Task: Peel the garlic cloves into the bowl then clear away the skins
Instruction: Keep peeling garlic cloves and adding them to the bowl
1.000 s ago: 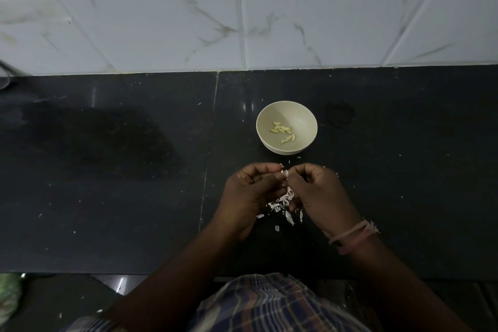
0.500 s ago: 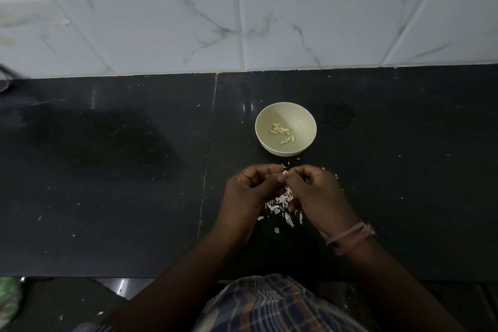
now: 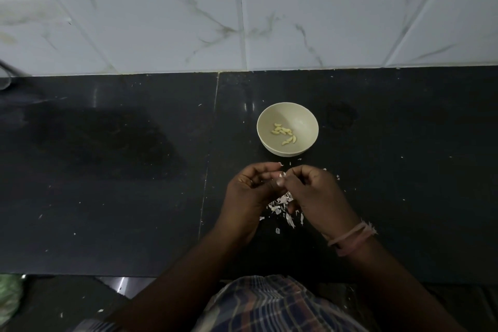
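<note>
Pinching a small pale garlic clove (image 3: 282, 175) between them, the left hand (image 3: 252, 191) and the right hand (image 3: 314, 193) meet above the dark bench (image 3: 107, 183), just in front of the bowl (image 3: 287, 128). Both sets of fingers are curled in tight around the clove, so only a sliver of it shows at the thumb tips, and how much skin is left on it is hard to make out. The light is dim and the fingers blur into one another where the hands touch. Beneath and between the hands lies a heap of papery skins (image 3: 281, 206), partly hidden by the right palm, with stray flakes scattered toward the bowl and across the bench. The cream bowl stands upright, well apart from the bench edge, with a few peeled cloves (image 3: 283, 132) lying loose on its bottom. A pinkish thread band (image 3: 351, 237) circles the right wrist. At the lower edge, checked cloth (image 3: 269, 304) is cut off by the frame. A green object (image 3: 9, 296) at the lower left is too cropped to identify. White marbled tiles (image 3: 242, 13) rise behind the bench. No writing or label is readable anywhere.
</note>
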### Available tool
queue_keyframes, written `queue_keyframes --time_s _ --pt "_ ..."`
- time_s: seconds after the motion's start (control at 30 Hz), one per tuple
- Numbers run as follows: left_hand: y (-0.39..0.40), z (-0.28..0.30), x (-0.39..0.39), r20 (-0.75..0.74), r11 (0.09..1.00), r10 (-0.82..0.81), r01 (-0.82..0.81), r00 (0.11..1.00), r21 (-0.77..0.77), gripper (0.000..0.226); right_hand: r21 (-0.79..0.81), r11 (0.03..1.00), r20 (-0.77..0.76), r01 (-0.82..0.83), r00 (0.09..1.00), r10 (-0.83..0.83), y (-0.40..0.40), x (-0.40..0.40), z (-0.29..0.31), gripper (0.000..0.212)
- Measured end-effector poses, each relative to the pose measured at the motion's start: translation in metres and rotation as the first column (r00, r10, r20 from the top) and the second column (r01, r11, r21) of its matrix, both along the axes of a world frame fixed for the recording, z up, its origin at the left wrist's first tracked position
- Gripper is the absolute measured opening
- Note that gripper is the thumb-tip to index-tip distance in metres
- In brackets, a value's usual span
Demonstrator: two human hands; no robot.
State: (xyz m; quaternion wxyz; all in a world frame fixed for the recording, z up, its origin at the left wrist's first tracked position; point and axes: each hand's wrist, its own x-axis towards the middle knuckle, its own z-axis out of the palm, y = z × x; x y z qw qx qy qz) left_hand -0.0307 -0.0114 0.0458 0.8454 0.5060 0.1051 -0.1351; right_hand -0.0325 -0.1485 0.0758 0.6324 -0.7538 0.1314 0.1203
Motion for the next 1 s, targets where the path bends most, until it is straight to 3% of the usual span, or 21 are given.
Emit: queue_keyframes --time_s 0.2,0.4,0.7,0.8,0.93,1.0 --pt "0.0 0.002 0.002 -0.073 0.994 -0.004 -0.004 0.997 -0.111 0.031 0.064 0.998 -0.017 0.012 1.0 -0.011 0.0 0.001 0.0 0.014" --pt "0.0 0.003 0.005 -0.129 0.992 -0.01 -0.007 0.992 -0.126 0.023 0.054 0.998 -0.002 0.012 1.0 -0.012 0.002 0.001 -0.002 0.015" --pt "0.004 0.008 0.006 -0.196 0.975 0.012 -0.055 0.98 -0.215 0.026 0.173 0.97 0.032 0.172 0.983 -0.18 -0.006 0.004 -0.01 0.021" --pt "0.004 0.009 0.007 -0.201 0.968 0.021 -0.07 0.979 -0.239 0.026 0.065 0.977 0.098 0.202 0.973 -0.207 -0.01 0.003 -0.014 0.029" --pt "0.004 0.01 0.007 -0.216 0.964 0.029 -0.085 0.976 -0.254 0.028 -0.311 0.935 0.267 0.171 0.96 -0.087 -0.01 0.0 -0.023 0.045" --pt "0.004 0.011 0.007 -0.221 0.961 0.032 -0.09 0.975 -0.261 0.03 -0.461 0.875 0.302 0.144 0.953 0.002 -0.01 -0.001 -0.032 0.041"
